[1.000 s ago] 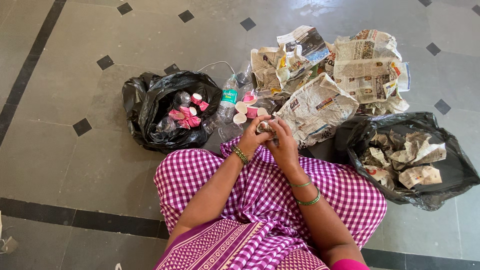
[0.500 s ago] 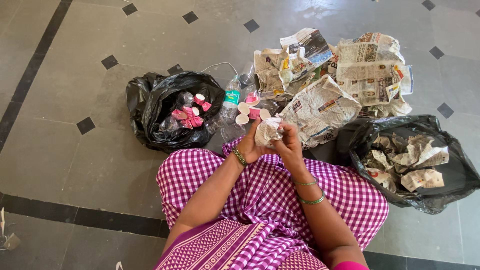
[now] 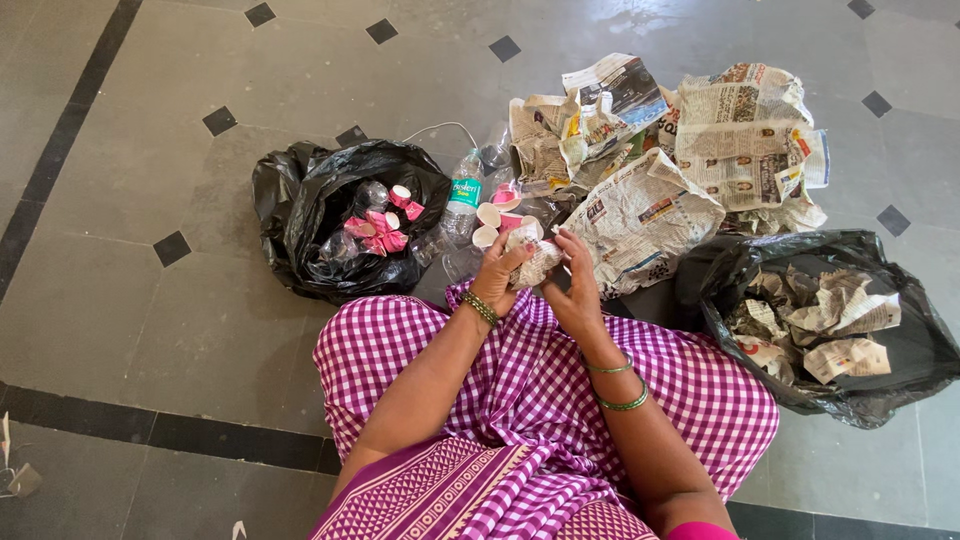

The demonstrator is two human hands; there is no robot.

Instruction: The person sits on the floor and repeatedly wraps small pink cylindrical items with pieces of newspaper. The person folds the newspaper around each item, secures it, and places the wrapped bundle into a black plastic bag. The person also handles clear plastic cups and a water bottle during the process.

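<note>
From the head camera, looking down: a person sits on the grey tiled floor [image 3: 150, 300] in a purple checked cloth [image 3: 520, 390], both hands raised in front of the knees. The left hand [image 3: 500, 275] is curled round a crumpled wad of newspaper [image 3: 535, 262], fingers closed on its left side. The right hand [image 3: 577, 285] meets it from the other side, fingertips pinching the wad's right edge, the rest of the hand loosely bent. The wad sits between the two hands, above the lap and just in front of the litter on the floor.

Just beyond the hands lie several small pink and white paper cups [image 3: 497, 215], and beside them a clear plastic bottle with a green label [image 3: 462, 200]. To the left, an open black plastic bag [image 3: 300, 215] holds more pink cups and clear plastic. To the right, another black bag [image 3: 900, 330] holds crumpled newspaper. Behind, a heap of loose newspaper sheets [image 3: 700, 150] spreads across the tiles. Green bangles [image 3: 615, 385] ring the right wrist.
</note>
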